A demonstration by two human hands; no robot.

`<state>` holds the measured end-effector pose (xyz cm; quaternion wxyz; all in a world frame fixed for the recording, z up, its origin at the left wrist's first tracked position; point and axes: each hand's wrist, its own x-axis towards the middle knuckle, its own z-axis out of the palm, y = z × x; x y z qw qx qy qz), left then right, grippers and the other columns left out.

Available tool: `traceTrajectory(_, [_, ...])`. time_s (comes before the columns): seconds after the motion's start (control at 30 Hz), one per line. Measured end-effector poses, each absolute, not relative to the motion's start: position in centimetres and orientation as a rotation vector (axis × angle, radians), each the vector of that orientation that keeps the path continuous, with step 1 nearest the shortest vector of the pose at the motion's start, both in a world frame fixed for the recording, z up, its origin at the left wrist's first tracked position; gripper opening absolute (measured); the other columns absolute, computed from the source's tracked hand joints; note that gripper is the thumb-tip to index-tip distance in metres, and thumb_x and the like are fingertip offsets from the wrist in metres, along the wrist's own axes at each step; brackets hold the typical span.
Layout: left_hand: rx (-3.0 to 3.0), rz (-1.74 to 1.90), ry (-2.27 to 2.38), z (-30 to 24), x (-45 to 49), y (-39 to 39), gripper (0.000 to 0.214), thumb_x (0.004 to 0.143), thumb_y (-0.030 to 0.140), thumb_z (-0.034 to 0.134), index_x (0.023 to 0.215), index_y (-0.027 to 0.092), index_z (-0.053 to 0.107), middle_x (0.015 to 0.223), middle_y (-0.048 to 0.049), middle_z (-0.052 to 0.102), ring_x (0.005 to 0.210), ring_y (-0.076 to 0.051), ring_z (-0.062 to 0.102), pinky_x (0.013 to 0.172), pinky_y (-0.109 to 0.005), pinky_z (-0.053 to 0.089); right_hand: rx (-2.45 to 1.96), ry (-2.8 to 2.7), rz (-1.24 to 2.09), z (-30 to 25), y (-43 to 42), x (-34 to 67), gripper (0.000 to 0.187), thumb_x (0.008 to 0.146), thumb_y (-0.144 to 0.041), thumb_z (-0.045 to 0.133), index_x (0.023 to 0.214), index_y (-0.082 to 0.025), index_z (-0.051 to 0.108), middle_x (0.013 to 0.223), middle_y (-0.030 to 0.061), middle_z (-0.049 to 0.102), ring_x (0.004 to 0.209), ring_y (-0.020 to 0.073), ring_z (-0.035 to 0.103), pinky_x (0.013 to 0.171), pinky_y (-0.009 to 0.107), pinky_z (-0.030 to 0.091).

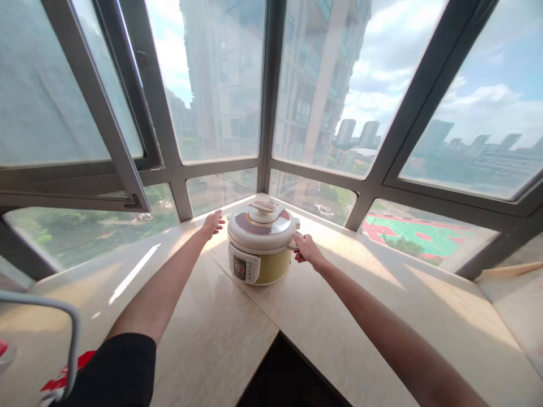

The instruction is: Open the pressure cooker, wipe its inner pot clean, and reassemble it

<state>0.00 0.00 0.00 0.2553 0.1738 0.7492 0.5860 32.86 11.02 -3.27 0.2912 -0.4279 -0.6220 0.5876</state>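
A yellow and cream electric pressure cooker stands on a beige stone window sill in the corner of a bay window, lid on, control panel facing me. My right hand is curled around the cooker's right side handle. My left hand reaches along the cooker's left side with its fingers stretched out, close to the pot; whether it touches the left handle is hidden.
Large glass panes and grey window frames rise right behind the cooker. An opened window sash juts in at the left. A grey metal bar and something red and white sit at the lower left.
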Motion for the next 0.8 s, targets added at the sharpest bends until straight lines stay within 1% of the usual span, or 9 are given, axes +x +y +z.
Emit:
traceTrajectory(0.07, [0.503, 1.527, 2.024, -0.2, 0.1, 1.0, 0.027, 0.093, 0.041, 0.049, 0.081, 0.017, 0.051, 0.060, -0.0009, 0.051, 0.046, -0.011, 0.038, 0.044, -0.023, 0.031, -1.105, -1.642, 1.563, -3.8, 11.4, 32.5, 0.033, 0.091, -0.050, 0.064, 0.086, -0.021, 0.049, 0.047, -0.0044, 0.053, 0.035, 0.0113, 0.050, 0.032, 0.020, 0.036])
traceTrajectory(0.13, [0.543, 1.474, 1.999, -0.6, 0.4, 1.8, 0.030, 0.090, 0.042, 0.054, 0.073, 0.019, 0.048, 0.052, 0.0029, 0.041, 0.043, -0.009, 0.031, 0.042, -0.022, 0.027, -1.071, -1.634, 1.561, -4.2, 11.6, 32.3, 0.031, 0.091, -0.048, 0.062, 0.082, -0.021, 0.050, 0.042, -0.0055, 0.050, 0.033, 0.0104, 0.046, 0.031, 0.019, 0.032])
traceTrajectory(0.2, [0.573, 1.430, 1.983, -0.9, 0.7, 2.4, 0.034, 0.087, 0.041, 0.059, 0.065, 0.020, 0.044, 0.046, 0.0050, 0.031, 0.041, -0.008, 0.026, 0.040, -0.021, 0.021, -1.049, -1.630, 1.553, -4.5, 11.7, 32.3, 0.029, 0.091, -0.045, 0.060, 0.079, -0.021, 0.050, 0.040, -0.0057, 0.049, 0.033, 0.0102, 0.045, 0.031, 0.019, 0.030])
traceTrajectory(0.27, [0.585, 1.409, 1.983, -1.1, 0.8, 2.7, 0.039, 0.084, 0.040, 0.064, 0.060, 0.021, 0.040, 0.044, 0.0058, 0.026, 0.040, -0.007, 0.022, 0.040, -0.021, 0.016, -1.038, -1.621, 1.548, -4.7, 11.6, 32.3, 0.027, 0.090, -0.043, 0.059, 0.078, -0.021, 0.049, 0.040, -0.0055, 0.050, 0.032, 0.0103, 0.045, 0.031, 0.019, 0.031])
traceTrajectory(0.37, [0.584, 1.420, 1.997, -1.2, 1.0, 2.8, 0.043, 0.082, 0.041, 0.067, 0.058, 0.021, 0.037, 0.043, 0.0059, 0.024, 0.040, -0.006, 0.020, 0.039, -0.021, 0.014, -1.034, -1.591, 1.557, -4.9, 11.4, 32.2, 0.025, 0.090, -0.040, 0.058, 0.077, -0.022, 0.046, 0.040, -0.0057, 0.051, 0.031, 0.0102, 0.045, 0.031, 0.019, 0.032])
traceTrajectory(0.47, [0.566, 1.459, 2.017, -1.2, 1.5, 2.6, 0.040, 0.085, 0.043, 0.062, 0.061, 0.021, 0.040, 0.042, 0.0053, 0.025, 0.040, -0.007, 0.021, 0.039, -0.022, 0.015, -1.037, -1.540, 1.574, -4.8, 10.9, 32.0, 0.021, 0.090, -0.036, 0.054, 0.078, -0.022, 0.043, 0.039, -0.0068, 0.049, 0.030, 0.0107, 0.046, 0.030, 0.019, 0.035])
traceTrajectory(0.57, [0.541, 1.483, 2.052, -0.9, 2.3, 2.1, 0.039, 0.088, 0.044, 0.057, 0.062, 0.021, 0.040, 0.042, 0.0052, 0.024, 0.041, -0.008, 0.021, 0.039, -0.022, 0.016, -1.025, -1.489, 1.584, -4.3, 10.3, 31.9, 0.016, 0.090, -0.032, 0.051, 0.081, -0.022, 0.042, 0.042, -0.0061, 0.052, 0.032, 0.0118, 0.051, 0.030, 0.020, 0.038])
traceTrajectory(0.7, [0.564, 1.446, 2.075, -0.2, 3.6, 0.8, 0.041, 0.089, 0.046, 0.055, 0.061, 0.021, 0.038, 0.040, 0.0053, 0.023, 0.040, -0.007, 0.021, 0.040, -0.022, 0.018, -1.005, -1.437, 1.581, -3.9, 9.6, 32.3, 0.016, 0.087, -0.033, 0.054, 0.082, -0.022, 0.044, 0.043, -0.0057, 0.054, 0.033, 0.0132, 0.054, 0.029, 0.020, 0.040])
traceTrajectory(0.8, [0.623, 1.405, 2.080, 0.1, 4.8, -0.3, 0.041, 0.089, 0.048, 0.055, 0.061, 0.021, 0.041, 0.041, 0.0053, 0.025, 0.038, -0.008, 0.021, 0.040, -0.022, 0.017, -0.996, -1.390, 1.575, -3.9, 9.0, 33.5, 0.019, 0.083, -0.036, 0.058, 0.079, -0.022, 0.045, 0.042, -0.0061, 0.052, 0.030, 0.0129, 0.052, 0.027, 0.020, 0.038])
